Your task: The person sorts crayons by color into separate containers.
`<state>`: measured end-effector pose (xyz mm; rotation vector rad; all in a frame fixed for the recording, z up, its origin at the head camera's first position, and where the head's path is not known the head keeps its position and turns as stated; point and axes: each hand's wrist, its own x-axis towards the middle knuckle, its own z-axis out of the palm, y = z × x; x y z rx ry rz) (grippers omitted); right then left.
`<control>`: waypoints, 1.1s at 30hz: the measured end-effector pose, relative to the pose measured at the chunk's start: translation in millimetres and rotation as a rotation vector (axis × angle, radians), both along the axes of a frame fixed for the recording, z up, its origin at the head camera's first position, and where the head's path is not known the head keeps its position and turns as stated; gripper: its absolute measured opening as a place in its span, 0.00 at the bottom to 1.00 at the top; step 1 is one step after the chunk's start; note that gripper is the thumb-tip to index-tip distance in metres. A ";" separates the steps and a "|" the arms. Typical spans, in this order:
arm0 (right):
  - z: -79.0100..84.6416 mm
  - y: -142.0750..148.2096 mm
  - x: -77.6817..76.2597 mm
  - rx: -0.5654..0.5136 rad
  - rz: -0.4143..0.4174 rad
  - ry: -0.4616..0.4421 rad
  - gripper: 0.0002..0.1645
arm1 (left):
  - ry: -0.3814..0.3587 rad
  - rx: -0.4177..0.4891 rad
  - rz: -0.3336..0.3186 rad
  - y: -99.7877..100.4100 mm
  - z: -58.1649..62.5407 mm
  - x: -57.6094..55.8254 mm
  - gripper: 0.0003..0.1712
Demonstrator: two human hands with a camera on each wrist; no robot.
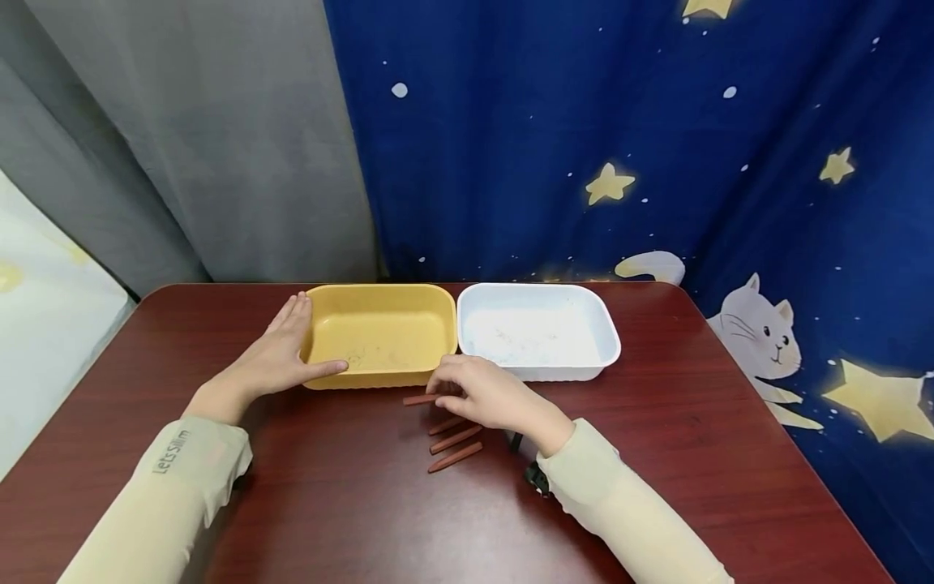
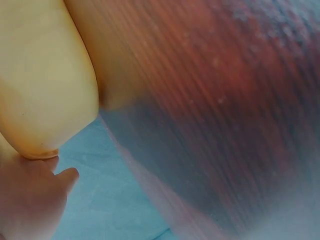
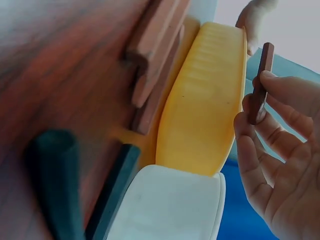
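Note:
My right hand [image 1: 485,396] pinches a brown crayon [image 3: 261,85] between thumb and fingertips, just in front of the yellow bin [image 1: 390,378]. Below that hand, three more brown crayons [image 1: 456,457] lie side by side on the table. At the yellow bin's left end is my left hand [image 1: 280,353], its fingers straight along the side and its thumb across the front rim. In the left wrist view, fingers [image 2: 35,190] touch the bin's rim. Dark green crayons [image 3: 112,192] lie near the right wrist, mostly hidden from the head view.
A white bin [image 1: 554,373] stands right beside the yellow one, toward the table's back edge. Both show small specks on their floors. The dark red wooden table [image 1: 343,503] extends toward me, and a blue curtain [image 1: 511,162] with stars hangs behind it.

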<state>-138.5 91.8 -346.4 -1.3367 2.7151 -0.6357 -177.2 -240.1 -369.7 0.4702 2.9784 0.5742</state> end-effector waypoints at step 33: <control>-11.9 -77.0 -76.3 -0.167 -0.097 -0.138 0.06 | 0.014 0.012 0.027 0.2 -2.1 0.9 0.71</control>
